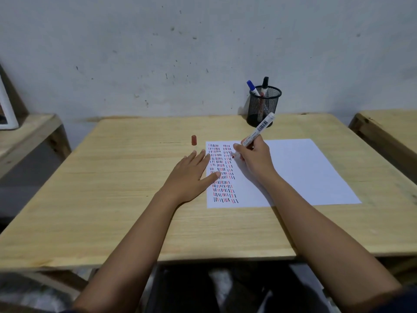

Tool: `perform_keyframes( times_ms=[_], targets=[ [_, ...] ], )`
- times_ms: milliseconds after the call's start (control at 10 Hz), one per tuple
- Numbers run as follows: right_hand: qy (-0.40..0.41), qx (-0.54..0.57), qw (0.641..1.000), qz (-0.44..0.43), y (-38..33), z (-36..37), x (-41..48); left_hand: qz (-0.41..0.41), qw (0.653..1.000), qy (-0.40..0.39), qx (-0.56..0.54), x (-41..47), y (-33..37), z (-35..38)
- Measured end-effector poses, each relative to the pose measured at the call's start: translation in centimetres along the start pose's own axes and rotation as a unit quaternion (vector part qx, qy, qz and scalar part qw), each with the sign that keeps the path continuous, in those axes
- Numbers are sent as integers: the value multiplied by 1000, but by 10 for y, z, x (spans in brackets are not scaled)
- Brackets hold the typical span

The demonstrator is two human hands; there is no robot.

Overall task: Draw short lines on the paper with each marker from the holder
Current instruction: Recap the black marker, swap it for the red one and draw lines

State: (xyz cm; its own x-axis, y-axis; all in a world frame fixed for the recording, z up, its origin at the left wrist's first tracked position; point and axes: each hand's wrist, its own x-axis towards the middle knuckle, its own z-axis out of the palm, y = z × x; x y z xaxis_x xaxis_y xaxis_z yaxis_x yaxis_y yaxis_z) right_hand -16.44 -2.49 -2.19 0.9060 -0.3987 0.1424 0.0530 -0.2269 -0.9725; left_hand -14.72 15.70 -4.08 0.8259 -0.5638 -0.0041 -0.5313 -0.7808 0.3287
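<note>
Right hand (pixel 253 160) grips a marker (pixel 257 132), tip on the paper (pixel 304 170) at the far end of the ruled rows of short lines (pixel 222 175) (red, blue and black). Left hand (pixel 191 175) lies flat and released, fingers spread, thumb on the paper's left edge. Red cap (pixel 194 140) stands upright on the table (pixel 112 188), left of the paper. Holder (pixel 262 107) at far edge contains 2 markers.

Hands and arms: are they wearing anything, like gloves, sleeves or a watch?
No gloves, rings or watch show. The left hand and right hand are bare, and both forearms are uncovered up from the wrists. Only at the very bottom corners of the picture does a dark edge appear, which may be short sleeves; it is too blurred to tell.
</note>
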Motion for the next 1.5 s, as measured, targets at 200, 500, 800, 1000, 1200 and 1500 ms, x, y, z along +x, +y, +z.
perform_keyframes(
  times_ms=[200, 500, 800, 1000, 1200, 1500],
  targets=[
    [-5, -22, 1000, -9, 1, 1, 2, -1, 1000, -1, -3, 0, 0, 0],
    [-14, -18, 1000, 1, 1, 0, 0, 1, 1000, 9, -4, 1, -3, 2],
    [59, 116, 991, 35, -3, -7, -1, -41, 970, 149, -185, 6, -4, -13],
    [52, 193, 977, 68, -6, -11, -3, -85, 970, 151, -169, 41, -9, -37],
    [41, 234, 969, 73, -10, -11, -6, -116, 956, 197, -185, 63, -4, -31],
    [42, 330, 943, 33, -22, -10, -1, -147, 716, 195, -654, 49, 29, -35]
  ],
)
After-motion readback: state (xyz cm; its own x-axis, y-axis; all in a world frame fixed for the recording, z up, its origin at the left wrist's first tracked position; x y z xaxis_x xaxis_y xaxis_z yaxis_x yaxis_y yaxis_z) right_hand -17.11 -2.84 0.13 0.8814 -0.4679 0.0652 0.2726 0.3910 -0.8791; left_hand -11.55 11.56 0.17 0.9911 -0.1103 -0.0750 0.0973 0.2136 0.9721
